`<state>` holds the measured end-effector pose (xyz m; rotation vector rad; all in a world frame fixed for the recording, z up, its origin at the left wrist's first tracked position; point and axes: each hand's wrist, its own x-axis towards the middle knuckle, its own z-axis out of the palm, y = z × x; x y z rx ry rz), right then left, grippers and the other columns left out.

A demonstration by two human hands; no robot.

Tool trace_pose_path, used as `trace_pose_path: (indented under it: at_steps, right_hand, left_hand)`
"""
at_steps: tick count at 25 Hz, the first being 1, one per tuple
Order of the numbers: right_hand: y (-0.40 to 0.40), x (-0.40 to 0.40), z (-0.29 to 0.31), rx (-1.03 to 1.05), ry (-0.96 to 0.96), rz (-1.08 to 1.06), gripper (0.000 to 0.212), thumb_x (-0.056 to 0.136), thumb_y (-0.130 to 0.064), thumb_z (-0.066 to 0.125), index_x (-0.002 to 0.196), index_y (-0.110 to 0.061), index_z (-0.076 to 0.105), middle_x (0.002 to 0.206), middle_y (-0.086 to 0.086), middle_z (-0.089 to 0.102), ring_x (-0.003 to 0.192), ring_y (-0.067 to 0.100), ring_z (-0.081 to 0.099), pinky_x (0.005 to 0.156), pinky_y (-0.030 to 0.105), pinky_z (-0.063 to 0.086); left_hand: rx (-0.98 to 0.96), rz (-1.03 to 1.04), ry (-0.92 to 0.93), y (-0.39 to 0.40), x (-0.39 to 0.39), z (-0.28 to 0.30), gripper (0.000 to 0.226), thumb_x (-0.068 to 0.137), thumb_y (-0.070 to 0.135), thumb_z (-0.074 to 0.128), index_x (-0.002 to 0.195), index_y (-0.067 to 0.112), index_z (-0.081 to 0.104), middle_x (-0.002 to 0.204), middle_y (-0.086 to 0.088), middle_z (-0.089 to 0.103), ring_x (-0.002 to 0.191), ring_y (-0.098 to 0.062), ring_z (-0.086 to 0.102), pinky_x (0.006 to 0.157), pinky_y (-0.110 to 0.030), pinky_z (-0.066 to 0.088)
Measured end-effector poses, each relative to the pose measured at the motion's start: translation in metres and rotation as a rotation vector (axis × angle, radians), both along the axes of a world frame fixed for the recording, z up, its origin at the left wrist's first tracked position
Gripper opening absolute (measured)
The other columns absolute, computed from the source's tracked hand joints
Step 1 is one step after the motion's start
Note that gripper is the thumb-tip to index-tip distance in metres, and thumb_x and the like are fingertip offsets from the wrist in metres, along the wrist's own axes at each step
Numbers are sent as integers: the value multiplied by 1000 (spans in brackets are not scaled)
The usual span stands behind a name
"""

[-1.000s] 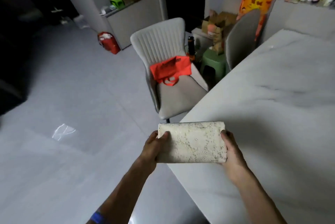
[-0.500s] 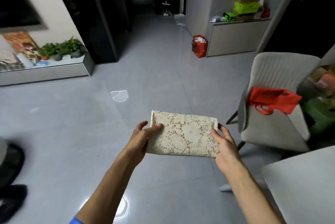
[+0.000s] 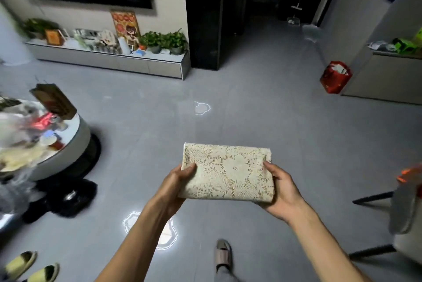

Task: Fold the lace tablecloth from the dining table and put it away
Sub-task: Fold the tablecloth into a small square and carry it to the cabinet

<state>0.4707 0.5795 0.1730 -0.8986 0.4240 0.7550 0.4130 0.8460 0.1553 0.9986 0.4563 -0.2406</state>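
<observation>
The cream lace tablecloth [image 3: 228,173] is folded into a thick rectangular bundle held flat in mid-air over the grey floor. My left hand [image 3: 177,182] grips its left edge with the thumb on top. My right hand [image 3: 282,188] grips its right edge, fingers under the bundle and thumb on top. The dining table is out of view.
A round low table [image 3: 77,135] crowded with items stands at the left, dark slippers [image 3: 68,197] beside it. A TV cabinet [image 3: 114,62] with plants lines the far wall. A red bag [image 3: 335,77] sits by a grey cabinet [image 3: 383,80]. A grey chair [image 3: 404,211] is at the right edge.
The view has swung left, away from the dining table and chair, towards the living room. Both hands keep the same grip on the folded tablecloth.
</observation>
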Motion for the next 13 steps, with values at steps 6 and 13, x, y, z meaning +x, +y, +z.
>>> trace_pose_path:
  at_steps: [6, 13]
  right_hand:
    - [109, 111, -38, -27, 63, 100, 41, 77, -24, 66, 115, -7, 71, 122, 20, 68, 109, 37, 66, 93, 49, 53]
    - [249, 283, -68, -86, 61, 96, 46, 70, -15, 69, 115, -5, 66, 109, 18, 74, 93, 32, 73, 64, 38, 61]
  left_hand:
    - [92, 65, -1, 98, 99, -16, 28, 91, 17, 57, 117, 14, 66, 113, -11, 75, 95, -25, 74, 67, -31, 59]
    - [193, 178, 55, 218, 251, -32, 27, 93, 17, 56, 119, 15, 65, 114, -9, 75, 104, -28, 72, 84, -39, 56]
